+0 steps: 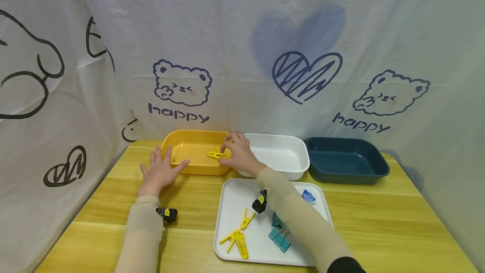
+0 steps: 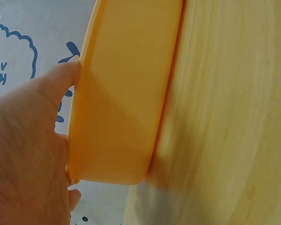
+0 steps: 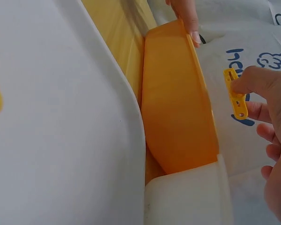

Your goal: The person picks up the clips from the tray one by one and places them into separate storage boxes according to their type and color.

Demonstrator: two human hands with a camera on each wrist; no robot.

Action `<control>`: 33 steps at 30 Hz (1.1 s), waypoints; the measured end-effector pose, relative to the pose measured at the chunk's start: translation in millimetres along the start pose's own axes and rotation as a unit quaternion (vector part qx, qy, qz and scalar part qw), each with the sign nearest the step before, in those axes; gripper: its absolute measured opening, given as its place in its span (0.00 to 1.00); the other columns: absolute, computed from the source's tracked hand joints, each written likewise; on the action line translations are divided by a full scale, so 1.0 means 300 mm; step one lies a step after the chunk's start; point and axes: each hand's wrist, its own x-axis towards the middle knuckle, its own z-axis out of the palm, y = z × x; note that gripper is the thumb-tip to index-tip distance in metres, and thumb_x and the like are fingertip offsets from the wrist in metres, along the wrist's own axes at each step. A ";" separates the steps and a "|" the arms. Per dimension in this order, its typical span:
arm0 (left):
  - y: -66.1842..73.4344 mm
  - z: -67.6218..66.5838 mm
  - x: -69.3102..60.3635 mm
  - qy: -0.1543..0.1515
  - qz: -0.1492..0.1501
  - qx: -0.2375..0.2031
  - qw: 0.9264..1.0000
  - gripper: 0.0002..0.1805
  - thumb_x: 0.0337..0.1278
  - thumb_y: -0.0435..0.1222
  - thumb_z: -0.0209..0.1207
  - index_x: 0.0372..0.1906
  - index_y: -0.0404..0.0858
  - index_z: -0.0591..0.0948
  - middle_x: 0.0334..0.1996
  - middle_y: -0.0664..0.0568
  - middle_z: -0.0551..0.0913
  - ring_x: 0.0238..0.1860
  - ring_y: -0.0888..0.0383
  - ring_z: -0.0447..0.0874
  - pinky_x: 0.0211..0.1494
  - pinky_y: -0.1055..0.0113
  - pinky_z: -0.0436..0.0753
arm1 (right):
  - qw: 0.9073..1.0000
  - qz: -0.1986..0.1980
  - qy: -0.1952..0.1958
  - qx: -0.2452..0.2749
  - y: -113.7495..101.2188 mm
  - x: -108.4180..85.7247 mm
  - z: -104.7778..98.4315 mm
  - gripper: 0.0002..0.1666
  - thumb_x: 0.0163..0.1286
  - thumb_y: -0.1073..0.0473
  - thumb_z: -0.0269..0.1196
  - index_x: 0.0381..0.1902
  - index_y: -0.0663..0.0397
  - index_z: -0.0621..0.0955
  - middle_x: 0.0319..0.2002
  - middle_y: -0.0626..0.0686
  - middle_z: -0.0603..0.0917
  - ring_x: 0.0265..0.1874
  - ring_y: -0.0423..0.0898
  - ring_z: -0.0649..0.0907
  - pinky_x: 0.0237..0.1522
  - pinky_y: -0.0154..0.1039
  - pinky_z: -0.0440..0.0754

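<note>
My right hand [image 1: 241,153] pinches a yellow clothespin [image 1: 215,154] between thumb and forefinger, above the right end of the yellow bin [image 1: 197,169]. The right wrist view shows this clothespin [image 3: 236,96] held higher than the bin's rim. At the bin's left end, my left hand [image 1: 159,175] touches the rim with its fingers spread. Up close, the left thumb [image 2: 65,75] lies against the rim of the same bin [image 2: 121,93]. Below my right forearm is a white tray [image 1: 261,257] with several more yellow clothespins [image 1: 241,243] at its left side.
Beside the yellow bin stand a white bin [image 1: 280,153] and a dark blue bin [image 1: 348,177]. Teal binder clips [image 1: 279,239] and a blue star-shaped piece [image 1: 308,196] lie on the tray, partly near my right forearm. A printed cloth [image 1: 235,54] hangs behind the wooden table [image 1: 189,239].
</note>
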 end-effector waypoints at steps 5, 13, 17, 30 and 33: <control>-0.002 0.000 0.004 0.000 -0.002 0.004 1.000 0.57 0.58 0.74 0.38 0.78 0.40 0.37 0.76 0.32 0.25 0.76 0.32 0.21 0.66 0.24 0.26 | 1.000 0.009 0.015 0.000 0.007 0.032 0.028 0.12 0.58 0.48 0.70 0.34 0.46 0.81 0.56 0.51 0.71 0.61 0.53 0.63 0.65 0.52 0.61; -0.004 0.004 0.013 -0.003 -0.006 0.006 1.000 0.58 0.56 0.75 0.37 0.78 0.40 0.37 0.76 0.31 0.27 0.76 0.33 0.20 0.66 0.24 0.26 | 0.999 0.036 0.024 -0.018 -0.003 0.077 0.069 0.13 0.58 0.47 0.70 0.33 0.46 0.81 0.54 0.50 0.71 0.59 0.52 0.63 0.63 0.50 0.63; -0.008 0.006 0.015 -0.004 -0.008 0.009 1.000 0.58 0.57 0.75 0.37 0.78 0.40 0.37 0.76 0.31 0.26 0.76 0.33 0.21 0.67 0.24 0.27 | 0.998 0.056 0.021 -0.016 -0.013 0.095 0.088 0.13 0.58 0.46 0.71 0.32 0.47 0.81 0.53 0.50 0.71 0.59 0.52 0.63 0.63 0.50 0.63; -0.012 0.008 0.016 -0.001 -0.007 0.008 1.000 0.58 0.57 0.75 0.38 0.78 0.40 0.37 0.76 0.31 0.28 0.76 0.32 0.21 0.66 0.24 0.27 | 0.993 0.091 -0.008 -0.071 -0.001 0.137 0.135 0.14 0.58 0.44 0.71 0.31 0.46 0.81 0.50 0.49 0.71 0.56 0.50 0.64 0.59 0.46 0.64; -0.014 0.009 0.017 0.000 -0.007 0.011 1.000 0.58 0.56 0.75 0.37 0.78 0.40 0.37 0.76 0.31 0.28 0.76 0.32 0.23 0.66 0.24 0.28 | 0.991 0.100 -0.017 -0.089 -0.003 0.145 0.140 0.15 0.58 0.44 0.71 0.29 0.46 0.81 0.49 0.49 0.71 0.55 0.50 0.64 0.59 0.45 0.64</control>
